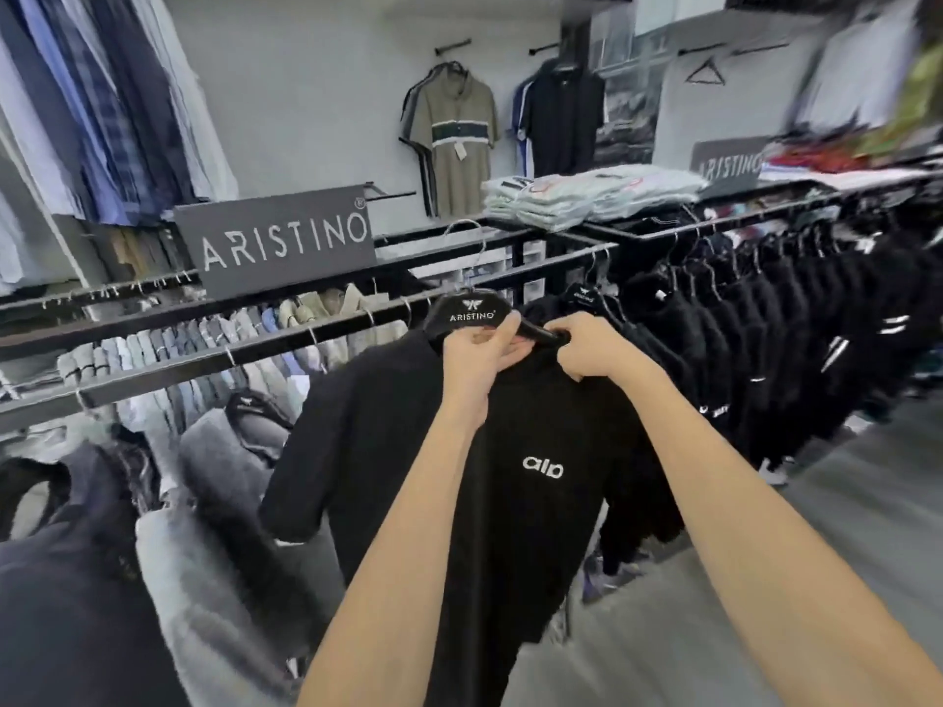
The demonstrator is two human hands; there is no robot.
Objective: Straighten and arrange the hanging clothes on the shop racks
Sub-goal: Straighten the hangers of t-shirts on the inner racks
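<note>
Both hands (536, 352) grip the black T-shirt (474, 482) at its hanger (472, 314).

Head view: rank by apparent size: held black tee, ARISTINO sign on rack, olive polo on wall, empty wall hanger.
1. black tee: largest, though nearest the camera.
2. ARISTINO sign: only slightly bigger than the polo, and it sits nearer, so the order is unsure.
3. olive polo.
4. empty hanger: smallest.

Single head-worn wide-angle camera, facing forward and down. Near field: black T-shirt (510, 451), below-right of ARISTINO sign (278, 242); sign itself farther back.
</note>
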